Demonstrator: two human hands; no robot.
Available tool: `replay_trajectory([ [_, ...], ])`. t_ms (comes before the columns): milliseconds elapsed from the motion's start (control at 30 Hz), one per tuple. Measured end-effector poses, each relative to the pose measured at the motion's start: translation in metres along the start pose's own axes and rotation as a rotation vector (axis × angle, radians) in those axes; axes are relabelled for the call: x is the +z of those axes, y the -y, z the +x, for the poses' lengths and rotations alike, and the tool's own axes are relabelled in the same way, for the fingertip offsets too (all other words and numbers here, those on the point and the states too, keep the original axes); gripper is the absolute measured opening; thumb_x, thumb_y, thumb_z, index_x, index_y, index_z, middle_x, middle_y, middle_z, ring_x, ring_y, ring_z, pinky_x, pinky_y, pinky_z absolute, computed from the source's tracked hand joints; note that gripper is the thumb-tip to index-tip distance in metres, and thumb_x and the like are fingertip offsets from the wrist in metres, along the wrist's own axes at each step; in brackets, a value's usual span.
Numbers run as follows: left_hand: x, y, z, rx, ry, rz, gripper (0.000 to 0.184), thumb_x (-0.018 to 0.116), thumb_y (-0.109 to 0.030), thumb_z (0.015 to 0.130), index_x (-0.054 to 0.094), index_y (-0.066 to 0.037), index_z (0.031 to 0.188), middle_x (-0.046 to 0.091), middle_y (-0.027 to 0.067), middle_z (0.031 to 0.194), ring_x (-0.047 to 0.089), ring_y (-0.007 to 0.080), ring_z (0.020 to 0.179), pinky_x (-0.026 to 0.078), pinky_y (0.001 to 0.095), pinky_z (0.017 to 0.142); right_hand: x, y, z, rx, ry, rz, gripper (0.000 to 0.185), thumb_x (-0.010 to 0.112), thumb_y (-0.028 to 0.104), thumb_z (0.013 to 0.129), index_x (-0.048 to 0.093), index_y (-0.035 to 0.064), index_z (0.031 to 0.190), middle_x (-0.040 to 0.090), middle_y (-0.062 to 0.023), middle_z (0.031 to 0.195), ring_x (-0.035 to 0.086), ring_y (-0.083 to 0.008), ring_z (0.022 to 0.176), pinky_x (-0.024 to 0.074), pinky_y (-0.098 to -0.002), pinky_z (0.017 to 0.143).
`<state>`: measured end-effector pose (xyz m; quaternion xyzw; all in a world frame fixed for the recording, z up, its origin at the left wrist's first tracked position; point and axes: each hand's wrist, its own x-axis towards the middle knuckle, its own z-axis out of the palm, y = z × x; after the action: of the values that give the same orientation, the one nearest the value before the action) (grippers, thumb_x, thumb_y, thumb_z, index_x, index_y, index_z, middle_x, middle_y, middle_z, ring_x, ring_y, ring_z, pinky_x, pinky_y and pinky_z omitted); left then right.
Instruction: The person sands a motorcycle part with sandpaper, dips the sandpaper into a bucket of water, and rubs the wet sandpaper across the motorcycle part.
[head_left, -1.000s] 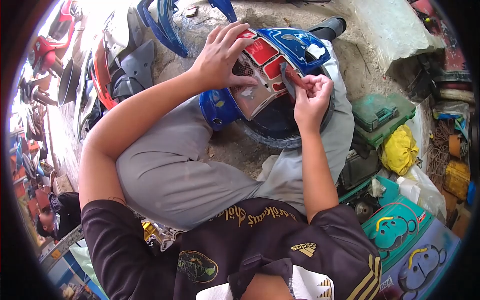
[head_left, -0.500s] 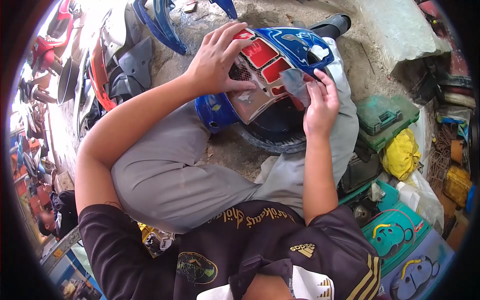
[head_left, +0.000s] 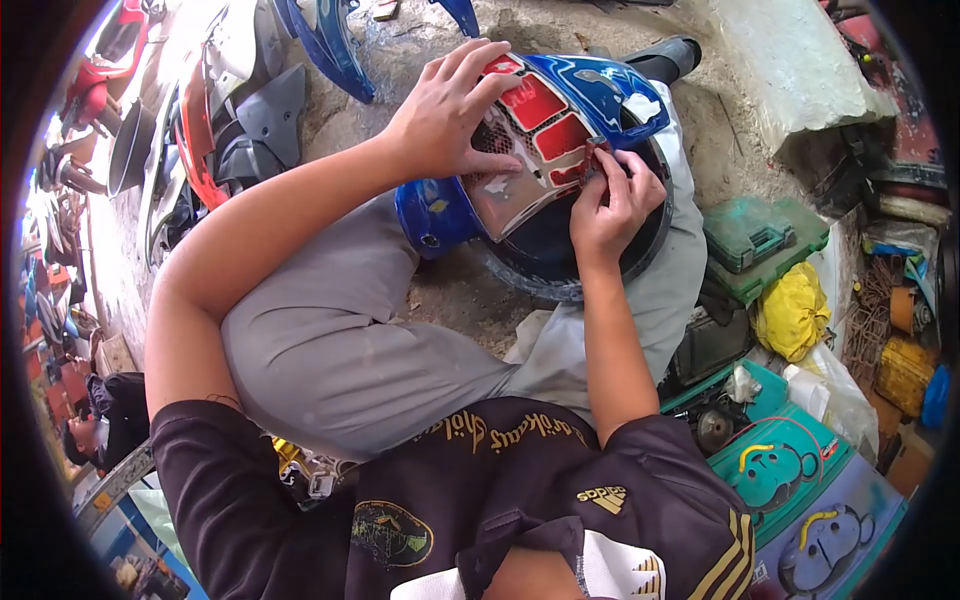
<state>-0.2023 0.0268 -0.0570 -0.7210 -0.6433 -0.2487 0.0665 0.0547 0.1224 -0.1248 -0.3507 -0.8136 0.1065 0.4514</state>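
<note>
A curved motorcycle fairing panel (head_left: 538,112), blue at its ends with red blocks, mesh pattern and bare-looking patches in the middle, rests above a round black basin (head_left: 530,278) between my legs. My left hand (head_left: 445,115) grips the panel from the left, thumb across its face and fingers toward the far edge. At the panel's near right edge, my right hand (head_left: 618,208) is closed in a pinch. Between those fingertips shows a small piece of thin reddish film (head_left: 594,152), partly hidden; whether it is still attached to the panel is unclear.
Blue fairing pieces (head_left: 335,50) lie beyond the panel; grey and orange ones (head_left: 265,125) lie left. On the right are a green tool case (head_left: 750,235), a yellow bag (head_left: 793,312) and a teal case (head_left: 770,455). A concrete block (head_left: 800,65) stands at upper right. Another person (head_left: 110,420) is far left.
My right hand has moved left and closer against the panel. The greyish translucent piece seen at its fingertips no longer shows there. My left hand keeps its hold.
</note>
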Motion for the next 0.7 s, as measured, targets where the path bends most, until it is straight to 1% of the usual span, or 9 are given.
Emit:
replay_trajectory([
  [200, 0.001, 0.0, -0.001, 0.0, -0.014, 0.023, 0.095, 0.093, -0.061, 0.076, 0.055, -0.013, 0.148, 0.044, 0.021, 0.166, 0.04, 0.0455, 0.156, 0.037, 0.0585, 0.124, -0.009, 0.02, 0.003, -0.012, 0.066, -0.001, 0.03, 0.075, 0.003, 0.094, 0.075, 0.0006, 0.125, 0.07, -0.0155, 0.13, 0.059, -0.038, 0.119, 0.0486, -0.0468, 0.102],
  [300, 0.001, 0.001, -0.001, -0.009, -0.004, 0.019, 0.095, 0.093, -0.061, 0.075, 0.055, -0.014, 0.148, 0.043, 0.0202, 0.167, 0.04, 0.0453, 0.156, 0.038, 0.0582, 0.124, -0.002, -0.002, 0.005, 0.049, 0.051, 0.137, 0.025, 0.077, 0.006, 0.097, 0.073, -0.0016, 0.12, 0.072, -0.016, 0.123, 0.067, -0.0392, 0.112, 0.0525, -0.0469, 0.099],
  [333, 0.002, 0.0, -0.001, -0.011, -0.005, 0.015, 0.095, 0.093, -0.061, 0.076, 0.055, -0.014, 0.148, 0.043, 0.0201, 0.167, 0.04, 0.0452, 0.156, 0.038, 0.0583, 0.124, -0.004, -0.007, 0.008, 0.063, 0.042, 0.154, 0.02, 0.073, 0.004, 0.1, 0.071, -0.0026, 0.118, 0.074, -0.0158, 0.118, 0.073, -0.0338, 0.105, 0.0562, -0.0436, 0.095],
  [433, 0.002, 0.002, -0.001, -0.005, -0.006, 0.007, 0.094, 0.093, -0.061, 0.076, 0.054, -0.014, 0.148, 0.044, 0.0197, 0.167, 0.04, 0.045, 0.156, 0.038, 0.059, 0.124, -0.016, -0.009, 0.015, 0.892, 0.002, 1.133, 0.027, 0.062, 0.007, 0.109, 0.067, -0.0035, 0.133, 0.073, -0.0131, 0.134, 0.07, -0.0206, 0.119, 0.0563, -0.041, 0.107],
  [467, 0.002, 0.003, -0.001, -0.002, -0.007, 0.006, 0.094, 0.093, -0.061, 0.076, 0.054, -0.014, 0.148, 0.044, 0.0197, 0.167, 0.04, 0.0451, 0.156, 0.038, 0.0593, 0.124, -0.029, -0.006, 0.022, 0.975, 0.013, 1.331, 0.032, 0.061, 0.009, 0.111, 0.064, -0.0043, 0.139, 0.071, -0.0131, 0.138, 0.069, -0.0215, 0.124, 0.0546, -0.0402, 0.111],
  [567, 0.003, 0.004, -0.001, -0.001, -0.005, 0.005, 0.095, 0.093, -0.06, 0.076, 0.054, -0.014, 0.149, 0.044, 0.0196, 0.167, 0.041, 0.0455, 0.155, 0.038, 0.0601, 0.124, -0.024, -0.012, 0.017, 0.983, -0.02, 1.275, 0.03, 0.064, 0.009, 0.111, 0.066, -0.0048, 0.137, 0.069, -0.0127, 0.14, 0.066, -0.0202, 0.126, 0.0536, -0.0388, 0.11],
  [600, 0.003, 0.003, -0.001, -0.001, -0.002, 0.008, 0.095, 0.093, -0.06, 0.076, 0.053, -0.014, 0.149, 0.044, 0.0196, 0.167, 0.041, 0.0457, 0.155, 0.038, 0.0604, 0.124, -0.02, -0.01, 0.012, 0.765, -0.009, 0.877, 0.021, 0.069, 0.008, 0.109, 0.072, -0.0075, 0.123, 0.068, -0.0122, 0.136, 0.064, -0.0173, 0.12, 0.052, -0.0306, 0.103],
  [633, 0.003, 0.003, -0.001, 0.001, -0.002, 0.006, 0.095, 0.093, -0.06, 0.076, 0.053, -0.014, 0.149, 0.044, 0.0196, 0.167, 0.041, 0.0458, 0.155, 0.038, 0.0604, 0.124, -0.023, -0.01, 0.01, 0.552, 0.078, 0.602, 0.02, 0.068, 0.009, 0.11, 0.072, -0.0084, 0.119, 0.07, -0.0108, 0.129, 0.065, -0.0159, 0.114, 0.054, -0.0309, 0.097],
  [700, 0.002, 0.003, -0.001, 0.003, -0.002, 0.01, 0.095, 0.093, -0.06, 0.076, 0.053, -0.014, 0.149, 0.044, 0.0196, 0.167, 0.041, 0.046, 0.154, 0.038, 0.0603, 0.124, -0.03, -0.002, 0.008, 0.608, 0.17, 0.65, 0.019, 0.067, 0.01, 0.111, 0.072, -0.0074, 0.117, 0.073, -0.0094, 0.121, 0.067, -0.0151, 0.108, 0.0564, -0.0319, 0.093],
])
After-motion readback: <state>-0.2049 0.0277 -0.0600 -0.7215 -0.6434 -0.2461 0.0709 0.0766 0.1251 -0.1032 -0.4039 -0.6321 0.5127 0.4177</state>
